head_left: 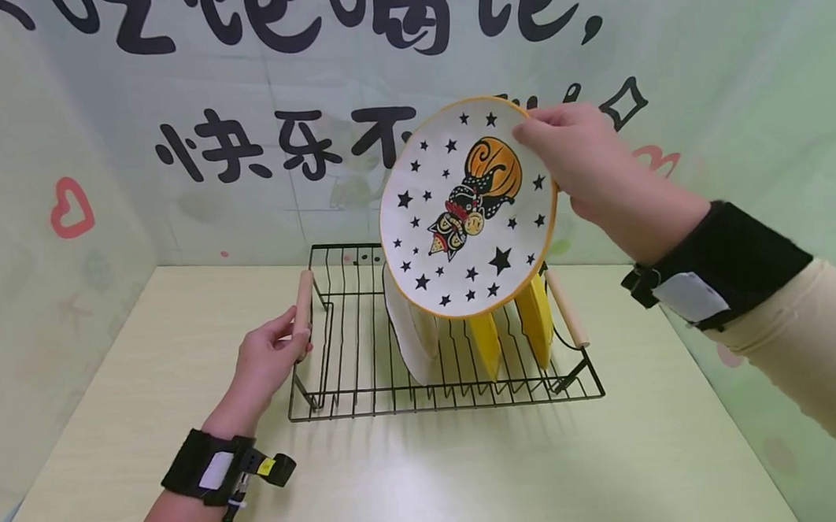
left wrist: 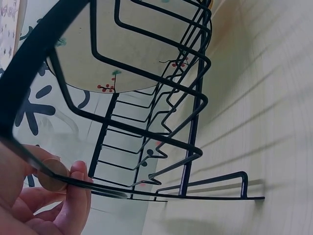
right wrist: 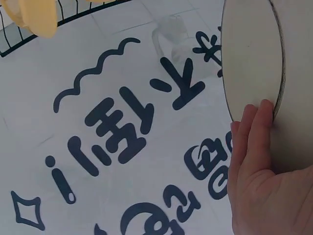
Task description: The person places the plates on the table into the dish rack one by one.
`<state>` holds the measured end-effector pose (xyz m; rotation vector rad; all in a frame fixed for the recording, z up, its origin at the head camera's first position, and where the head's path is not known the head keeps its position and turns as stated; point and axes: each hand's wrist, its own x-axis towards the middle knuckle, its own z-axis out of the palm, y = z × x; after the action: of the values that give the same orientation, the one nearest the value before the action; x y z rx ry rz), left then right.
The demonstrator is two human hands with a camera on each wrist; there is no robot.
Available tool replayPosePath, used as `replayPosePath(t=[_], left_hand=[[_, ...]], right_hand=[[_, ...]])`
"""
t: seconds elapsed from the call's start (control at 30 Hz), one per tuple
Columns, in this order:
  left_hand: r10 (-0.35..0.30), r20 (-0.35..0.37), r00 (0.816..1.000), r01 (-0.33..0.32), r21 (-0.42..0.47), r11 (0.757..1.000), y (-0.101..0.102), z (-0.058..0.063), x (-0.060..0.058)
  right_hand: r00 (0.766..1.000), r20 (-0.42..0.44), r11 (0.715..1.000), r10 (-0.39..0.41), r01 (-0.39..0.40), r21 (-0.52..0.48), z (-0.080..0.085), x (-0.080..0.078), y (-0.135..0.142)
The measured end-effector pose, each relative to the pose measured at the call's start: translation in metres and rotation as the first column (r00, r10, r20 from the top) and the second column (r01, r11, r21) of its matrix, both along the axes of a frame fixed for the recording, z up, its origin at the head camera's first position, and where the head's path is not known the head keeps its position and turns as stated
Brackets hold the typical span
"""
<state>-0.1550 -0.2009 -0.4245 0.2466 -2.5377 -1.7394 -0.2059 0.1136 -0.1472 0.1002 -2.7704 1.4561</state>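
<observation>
My right hand (head_left: pixel 583 154) pinches the upper right rim of a white plate (head_left: pixel 415 206) with black stars, a cartoon figure and an orange edge, held up above a black wire dish rack (head_left: pixel 361 390). In the right wrist view the fingers (right wrist: pixel 259 132) lie against the plate's plain back (right wrist: pixel 252 58). My left hand (head_left: pixel 270 355) grips the rack's left wooden handle (head_left: pixel 304 291). Upright in the rack stand a white plate (head_left: pixel 410 344) and, further right, yellow dishes (head_left: pixel 535 326). The left wrist view shows berry sprigs on a pale plate (left wrist: pixel 132 49) behind the wires.
The rack stands on a pale wooden table (head_left: pixel 401 483), near its back edge. A second wooden handle (head_left: pixel 566 304) is on the rack's right. Behind hangs a light backdrop (head_left: pixel 231 215) with large black characters.
</observation>
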Motion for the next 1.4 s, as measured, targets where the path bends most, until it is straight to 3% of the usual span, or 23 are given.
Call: replayPosePath(t=[0.2, 0.43, 0.57, 0.83, 1.1, 1.2, 1.33, 1.4], left_hand=[[-0.008, -0.006, 1.0, 0.008, 0.018, 1.0, 0.002, -0.001, 0.001], [0.003, -0.025, 1.0, -0.002, 0.024, 1.0, 0.002, 0.0, 0.003], [0.007, -0.011, 1.0, -0.006, 0.046, 0.999, 0.003, -0.001, 0.0], [0.029, -0.027, 0.999, -0.029, 0.023, 0.999, 0.003, -0.004, -0.003], [0.027, -0.066, 0.997, -0.027, -0.002, 1.0, 0.001, -0.002, -0.001], [0.026, -0.061, 0.998, -0.025, 0.009, 1.0, 0.0, -0.001, -0.001], [0.018, -0.043, 0.999, -0.017, 0.026, 1.0, 0.0, -0.003, -0.002], [0.014, -0.046, 0.999, -0.012, 0.037, 0.999, 0.0, -0.004, -0.002]], right_hand=[[0.998, -0.039, 0.987, 0.059, -0.052, 0.155, 0.009, -0.005, -0.023], [0.993, -0.016, 0.934, 0.118, -0.105, 0.341, 0.014, -0.011, -0.059], [0.983, -0.004, 0.916, 0.183, -0.169, 0.364, 0.006, -0.016, -0.073], [0.98, 0.027, 0.891, 0.196, -0.19, 0.412, -0.005, -0.024, -0.098], [0.96, 0.179, 0.789, 0.218, -0.281, 0.547, 0.0, -0.027, -0.147], [0.948, 0.23, 0.738, 0.219, -0.315, 0.596, 0.001, -0.026, -0.165], [0.934, 0.211, 0.58, 0.29, -0.346, 0.737, -0.003, -0.023, -0.181], [0.921, 0.178, 0.534, 0.346, -0.349, 0.77, -0.005, -0.021, -0.187]])
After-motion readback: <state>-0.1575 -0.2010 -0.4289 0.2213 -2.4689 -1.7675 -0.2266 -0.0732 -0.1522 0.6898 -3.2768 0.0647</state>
